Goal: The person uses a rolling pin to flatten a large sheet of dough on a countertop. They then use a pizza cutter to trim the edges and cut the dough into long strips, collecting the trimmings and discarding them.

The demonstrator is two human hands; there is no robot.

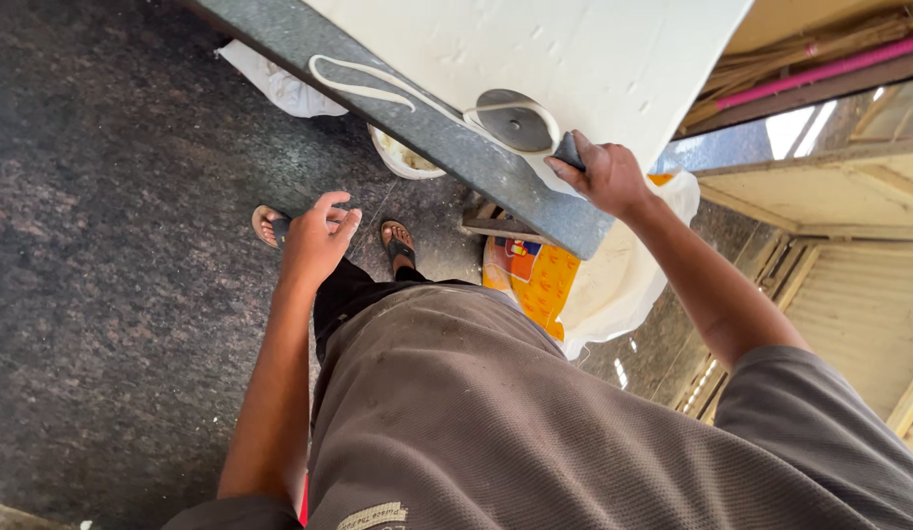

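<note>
Dark speckled stone floor (113,245) fills the left of the view, and a grey stone counter (447,147) runs diagonally across the top, carrying a wide sheet of pale rolled dough (574,49). The right hand (606,177) rests at the counter's edge with its fingers (566,173) curled shut around the dark handle of a round wheel cutter (515,122), which sits just ahead of them on the dough's margin. A thin trimmed dough strip (363,86) trails along the counter well beyond the fingers, and part of it loops over the wheel. The left hand (317,240) hangs free below the counter, fingers loosely bent and holding nothing, above two sandalled feet (398,240). Under the counter, just below the right hand, stand a white bucket (402,157) and a white sack with an orange printed panel (545,285); what the bucket holds is hard to make out, perhaps scraps.

The risk I see: the strip looped on the wheel could drag and tear, or slide off the counter's edge to the floor, since it lies so close to the lip.
</note>
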